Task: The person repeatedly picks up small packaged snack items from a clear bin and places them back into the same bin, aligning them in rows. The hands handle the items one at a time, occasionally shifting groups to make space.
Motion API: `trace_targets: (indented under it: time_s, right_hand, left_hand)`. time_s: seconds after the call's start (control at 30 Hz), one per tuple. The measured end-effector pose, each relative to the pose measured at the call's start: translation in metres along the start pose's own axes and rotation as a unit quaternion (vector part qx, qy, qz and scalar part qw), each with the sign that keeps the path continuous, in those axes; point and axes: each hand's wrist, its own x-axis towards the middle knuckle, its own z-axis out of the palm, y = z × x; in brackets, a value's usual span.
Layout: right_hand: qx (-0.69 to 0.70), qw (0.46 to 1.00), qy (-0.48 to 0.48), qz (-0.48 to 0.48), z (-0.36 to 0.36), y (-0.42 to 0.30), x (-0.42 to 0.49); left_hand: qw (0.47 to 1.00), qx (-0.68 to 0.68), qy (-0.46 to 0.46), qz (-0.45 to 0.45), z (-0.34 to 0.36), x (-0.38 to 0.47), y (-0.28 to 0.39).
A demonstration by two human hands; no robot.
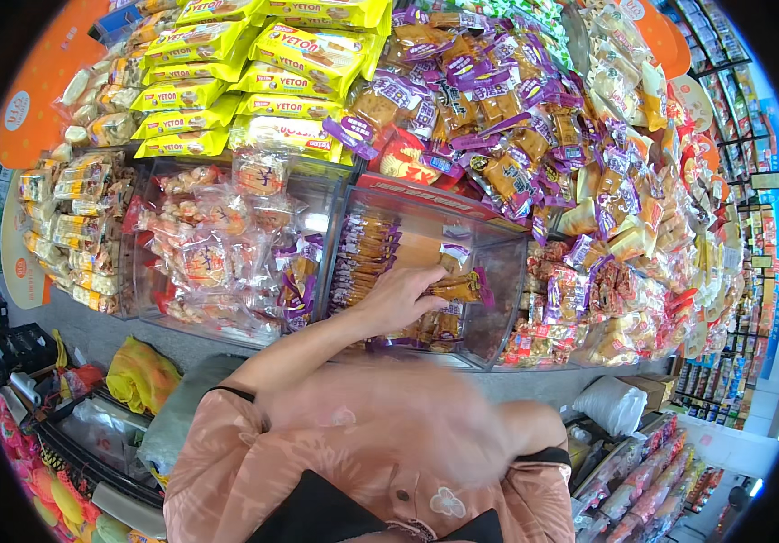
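My left hand pinches a brown snack packet with purple ends between thumb and fingers. It is over a clear plastic bin. Along the left side of that bin runs a stack of matching purple-ended packets; more of them lie at its front. My right hand is a motion blur across my chest, below the bin's front edge. Its fingers cannot be made out, nor whether it holds anything. A loose heap of similar purple packets rises behind the bin.
To the left, a bin holds clear-wrapped snacks, with yellow cake packs stacked behind. Red-wrapped sweets fill the area at right. A white sack and cardboard boxes stand on the floor at right, a yellow bag at left.
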Motion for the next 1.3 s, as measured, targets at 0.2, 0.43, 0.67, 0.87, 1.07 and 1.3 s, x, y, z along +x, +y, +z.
trace_targets:
  time_s: [0.2,0.43,0.67,0.87,1.07,1.3]
  right_hand:
    - [-0.103,0.979,0.174,0.028,-0.095,0.041,0.036]
    - [-0.639,0.725,0.257,-0.016,-0.220,0.083,0.010]
    - [-0.722,0.610,0.155,0.286,-0.268,0.162,0.008]
    - [-0.585,0.688,0.205,0.378,-0.291,0.202,0.028]
    - [-0.588,0.692,0.206,0.365,-0.301,0.207,0.010]
    - [-0.513,0.787,0.182,0.291,-0.265,0.190,0.006]
  left_hand:
    - [0.987,0.155,0.012,0.032,-0.011,-0.001,0.004]
    - [0.958,0.249,-0.129,0.059,0.003,-0.009,-0.017]
    - [0.946,0.266,-0.184,0.036,0.007,-0.006,-0.019]
    - [0.937,0.314,-0.149,0.008,0.008,0.002,-0.021]
    - [0.923,0.342,-0.174,0.034,0.014,0.000,-0.024]
    - [0.902,0.368,-0.226,0.008,0.013,0.001,-0.018]
